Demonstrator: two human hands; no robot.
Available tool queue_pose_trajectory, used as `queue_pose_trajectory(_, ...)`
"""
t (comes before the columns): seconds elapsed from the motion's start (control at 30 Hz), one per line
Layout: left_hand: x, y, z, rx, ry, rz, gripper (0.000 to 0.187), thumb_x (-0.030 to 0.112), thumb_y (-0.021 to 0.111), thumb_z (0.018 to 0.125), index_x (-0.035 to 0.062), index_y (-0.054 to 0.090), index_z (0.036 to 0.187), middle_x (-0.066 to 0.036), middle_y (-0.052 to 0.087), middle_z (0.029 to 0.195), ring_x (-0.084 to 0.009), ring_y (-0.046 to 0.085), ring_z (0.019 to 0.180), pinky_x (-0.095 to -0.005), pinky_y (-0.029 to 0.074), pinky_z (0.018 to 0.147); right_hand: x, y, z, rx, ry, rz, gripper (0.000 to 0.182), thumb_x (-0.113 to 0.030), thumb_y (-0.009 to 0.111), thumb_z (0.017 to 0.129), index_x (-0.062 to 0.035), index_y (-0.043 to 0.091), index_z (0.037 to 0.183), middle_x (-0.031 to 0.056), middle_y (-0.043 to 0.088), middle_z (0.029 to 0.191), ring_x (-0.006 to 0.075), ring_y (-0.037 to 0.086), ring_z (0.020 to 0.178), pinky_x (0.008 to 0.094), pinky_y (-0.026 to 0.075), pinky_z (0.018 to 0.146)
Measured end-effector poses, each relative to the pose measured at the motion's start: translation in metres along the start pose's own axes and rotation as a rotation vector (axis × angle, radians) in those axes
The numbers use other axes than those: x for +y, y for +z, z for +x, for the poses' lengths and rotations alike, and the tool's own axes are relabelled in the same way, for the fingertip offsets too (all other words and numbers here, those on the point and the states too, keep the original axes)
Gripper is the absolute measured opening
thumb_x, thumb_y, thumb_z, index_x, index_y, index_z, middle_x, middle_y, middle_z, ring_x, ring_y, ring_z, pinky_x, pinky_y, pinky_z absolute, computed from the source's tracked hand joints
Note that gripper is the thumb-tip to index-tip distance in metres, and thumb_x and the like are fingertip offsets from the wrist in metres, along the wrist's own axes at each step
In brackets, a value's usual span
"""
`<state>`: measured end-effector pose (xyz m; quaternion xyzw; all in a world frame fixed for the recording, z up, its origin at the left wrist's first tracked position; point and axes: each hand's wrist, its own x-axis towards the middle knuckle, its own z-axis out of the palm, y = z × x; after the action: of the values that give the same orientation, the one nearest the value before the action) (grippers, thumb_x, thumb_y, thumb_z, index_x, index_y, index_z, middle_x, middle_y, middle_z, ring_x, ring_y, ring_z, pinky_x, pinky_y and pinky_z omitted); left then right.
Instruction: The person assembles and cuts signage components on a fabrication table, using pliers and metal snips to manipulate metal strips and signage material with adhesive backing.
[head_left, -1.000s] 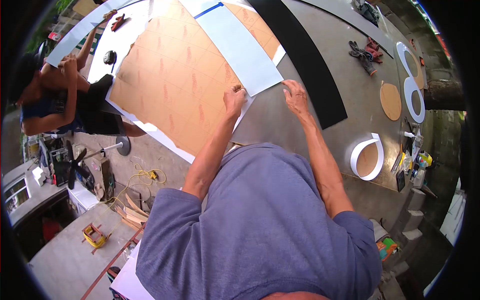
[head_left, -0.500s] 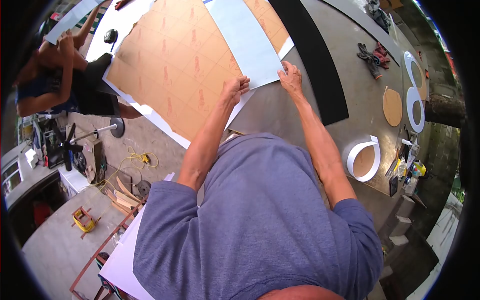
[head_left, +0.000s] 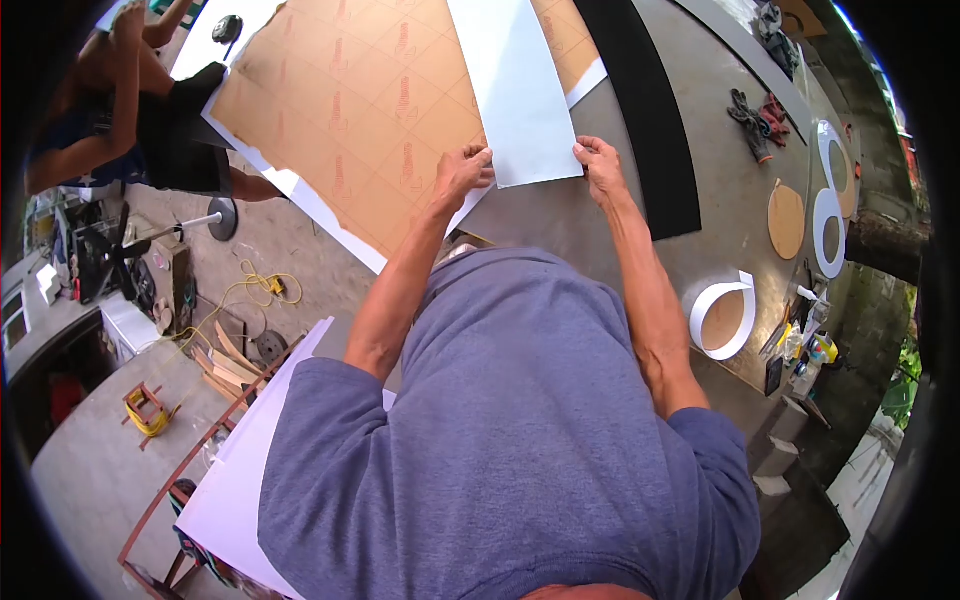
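Note:
A long pale strip (head_left: 520, 100) stretches away from me over a sheet with brown printed paper (head_left: 375, 110). My left hand (head_left: 464, 173) is at the strip's left edge near its close end, fingers curled and pinched on it. On the opposite edge, my right hand (head_left: 600, 168) grips close to the near corner between thumb and fingers. The near end of the strip lies above the grey table (head_left: 545, 215). A wide black strip (head_left: 655, 130) rests just right of my right hand.
Gloves (head_left: 755, 125), a brown oval piece (head_left: 786, 220), a white figure-eight outline (head_left: 828, 215) and a curled white band (head_left: 700, 315) lie on the right. At the left, another person's arm (head_left: 125, 110) is raised near a tape measure (head_left: 227, 29). A yellow cord (head_left: 230, 305) trails across the floor.
The pale strip has come slightly towards me and turned straighter. My right hand has shifted right and down with its corner. My left hand stays by the left edge. The whole view has shifted somewhat.

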<state>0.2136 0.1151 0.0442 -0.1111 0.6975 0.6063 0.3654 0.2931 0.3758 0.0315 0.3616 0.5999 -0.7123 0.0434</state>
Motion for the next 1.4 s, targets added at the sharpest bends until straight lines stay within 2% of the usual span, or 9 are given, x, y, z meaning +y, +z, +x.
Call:
queue_pose_trajectory(0.1,-0.009,-0.017,0.004,-0.139,-0.089,-0.177,0.043,0.029,0.059,0.105,-0.0062,0.058,0.13,-0.019,0.067,0.12,-0.0294,0.068,0.105,-0.0416,0.058,0.089,0.003,0.0,-0.008,-0.015,-0.023,0.048,0.034,-0.013,0.07,0.096,0.0015,0.061,0.125,0.0067,0.07,0.102,0.0128,0.063,0.085,0.0286,0.05,0.074)
queue_pose_trajectory(0.27,-0.012,-0.018,-0.009,-0.225,-0.093,-0.274,0.038,0.027,0.061,0.104,-0.0042,0.063,0.125,-0.017,0.071,0.112,-0.0253,0.071,0.096,-0.0388,0.06,0.082,0.008,0.003,-0.024,-0.026,-0.014,0.104,0.03,-0.013,0.07,0.095,0.0018,0.062,0.12,0.0076,0.069,0.103,0.0138,0.064,0.087,0.032,0.052,0.079)
queue_pose_trajectory(0.37,-0.011,-0.017,-0.02,-0.198,-0.017,-0.309,0.035,0.025,0.062,0.103,-0.0045,0.066,0.12,-0.016,0.073,0.106,-0.0232,0.073,0.09,-0.0363,0.061,0.076,-0.008,0.02,-0.052,0.16,-0.287,-0.519,0.028,-0.008,0.069,0.092,-0.0005,0.063,0.118,0.0102,0.069,0.102,0.021,0.065,0.091,0.0343,0.053,0.081)
queue_pose_trajectory(0.47,0.0,-0.013,-0.029,-0.135,0.041,-0.329,0.031,0.021,0.064,0.101,-0.0065,0.069,0.114,-0.013,0.073,0.094,-0.0202,0.071,0.076,-0.0326,0.059,0.065,-0.034,0.043,-0.098,0.347,-1.005,-1.031,0.029,-0.009,0.07,0.089,-0.0059,0.066,0.118,0.009,0.068,0.103,0.0265,0.064,0.099,0.0372,0.053,0.085)
queue_pose_trajectory(0.6,0.016,-0.012,-0.04,-0.139,0.087,-0.391,0.029,0.019,0.066,0.1,-0.0078,0.071,0.11,-0.013,0.073,0.088,-0.0194,0.071,0.071,-0.0314,0.058,0.061,-0.042,0.071,-0.139,-0.072,-1.031,-0.835,0.022,-0.008,0.074,0.086,-0.0071,0.072,0.108,0.0071,0.066,0.103,0.027,0.062,0.101,0.0384,0.052,0.087)
queue_pose_trajectory(0.77,0.042,-0.012,-0.059,-0.236,0.13,-0.329,0.027,0.018,0.062,0.102,-0.0042,0.069,0.115,-0.013,0.074,0.096,-0.0179,0.073,0.081,-0.0303,0.062,0.07,-0.053,0.087,-0.155,-0.05,-1.166,-0.949,0.023,-0.007,0.076,0.084,-0.0065,0.073,0.107,0.007,0.067,0.1,0.0258,0.062,0.098,0.0389,0.052,0.085)
queue_pose_trajectory(0.9,0.053,-0.011,-0.066,-0.292,0.211,-0.327,0.028,0.017,0.061,0.103,-0.0053,0.068,0.118,-0.008,0.072,0.091,-0.0136,0.07,0.078,-0.0291,0.061,0.069,-0.064,0.087,-0.157,-0.032,-1.206,-0.992,0.021,-0.006,0.076,0.083,-0.0053,0.073,0.104,0.0064,0.067,0.097,0.0252,0.064,0.094,0.038,0.053,0.081)
queue_pose_trajectory(1.0,0.063,-0.007,-0.078,-0.291,0.227,-0.361,0.027,0.014,0.062,0.102,-0.0111,0.068,0.11,-0.011,0.069,0.091,-0.0174,0.069,0.079,-0.0341,0.064,0.073,-0.067,0.085,-0.152,-0.036,-1.23,-0.98,0.018,-0.004,0.076,0.084,-0.0041,0.074,0.102,0.0074,0.068,0.096,0.0252,0.065,0.089,0.0369,0.054,0.077)
queue_pose_trajectory(1.4,0.062,-0.008,-0.077,-0.319,0.263,-0.328,0.029,0.015,0.06,0.103,-0.0117,0.069,0.109,-0.015,0.07,0.094,-0.0201,0.072,0.081,-0.0333,0.065,0.074,-0.085,0.086,-0.152,-0.156,-1.215,-0.992,0.011,-0.002,0.073,0.084,-0.0028,0.069,0.094,0.008,0.066,0.09,0.0258,0.064,0.085,0.0381,0.053,0.076)
